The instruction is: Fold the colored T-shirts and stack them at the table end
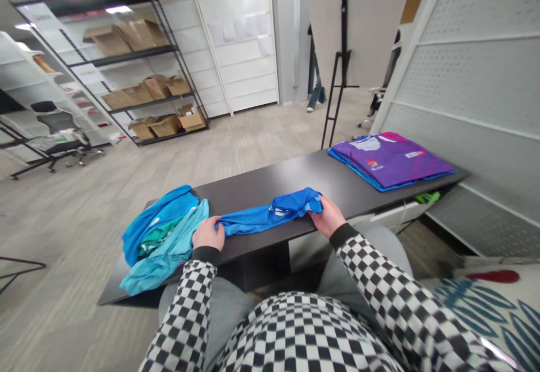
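Observation:
A bunched blue garment (pixel 253 218) with small white stripes stretches across the dark table (pixel 270 178). My left hand (pixel 210 233) grips its narrow left end, and my right hand (pixel 328 216) has its fingers closed on the wider right end. Whether the garment is a shirt or something else, I cannot tell. Left of my left hand lies a loose heap of clothes: a light turquoise garment (pixel 169 259), a green patterned one (pixel 158 238) and a bright blue one (pixel 162 210). On the right end of the table rests a stack of folded shirts, a purple shirt (pixel 390 158) on top.
A wall of perforated panels (pixel 476 96) borders the table's right end. Behind the table stands a black easel-like stand (pixel 337 79) with a board. Shelving (pixel 139 102) with cardboard boxes is at the back left. A patterned cushion or cloth (pixel 498 299) lies at my right.

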`<state>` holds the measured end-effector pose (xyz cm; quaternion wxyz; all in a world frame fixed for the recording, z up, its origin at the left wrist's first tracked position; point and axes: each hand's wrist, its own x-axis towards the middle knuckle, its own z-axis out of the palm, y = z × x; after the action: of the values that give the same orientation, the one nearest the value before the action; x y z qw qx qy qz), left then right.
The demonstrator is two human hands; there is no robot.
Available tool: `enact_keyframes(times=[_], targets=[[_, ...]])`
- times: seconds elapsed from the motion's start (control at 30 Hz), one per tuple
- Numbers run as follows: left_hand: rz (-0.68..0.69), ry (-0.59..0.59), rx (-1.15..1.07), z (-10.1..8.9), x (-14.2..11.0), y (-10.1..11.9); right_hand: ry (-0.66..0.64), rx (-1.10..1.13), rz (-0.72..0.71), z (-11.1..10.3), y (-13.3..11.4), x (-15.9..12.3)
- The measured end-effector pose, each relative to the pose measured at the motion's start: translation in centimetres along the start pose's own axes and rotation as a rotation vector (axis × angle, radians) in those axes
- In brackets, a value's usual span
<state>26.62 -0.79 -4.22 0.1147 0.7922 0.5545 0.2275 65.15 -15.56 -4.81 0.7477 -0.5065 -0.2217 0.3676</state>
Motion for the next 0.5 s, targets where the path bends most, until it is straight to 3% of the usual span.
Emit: enact_keyframes(times=[0.1, 0.17, 0.33, 0.5], targets=[[0.208, -0.012, -0.17, 2.2, -0.5, 3.6, -0.009, 0.129, 0.083, 0.0, -0.1, -0.1], [0.262, -0.082, -0.258, 3.6, -0.6, 6.3, -0.038, 0.163, 0.135, 0.0, -0.1, -0.3], [0.143, -0.258, -0.2, 5.4, -0.1, 12.3, -0.131, 0.126, 0.146, 0.0, -0.1, -0.8], [0.101, -0.429, -0.695, 6.5, 0.6, 15.0, -0.374, -0.243, 0.129, 0.6, 0.1, -1.5]])
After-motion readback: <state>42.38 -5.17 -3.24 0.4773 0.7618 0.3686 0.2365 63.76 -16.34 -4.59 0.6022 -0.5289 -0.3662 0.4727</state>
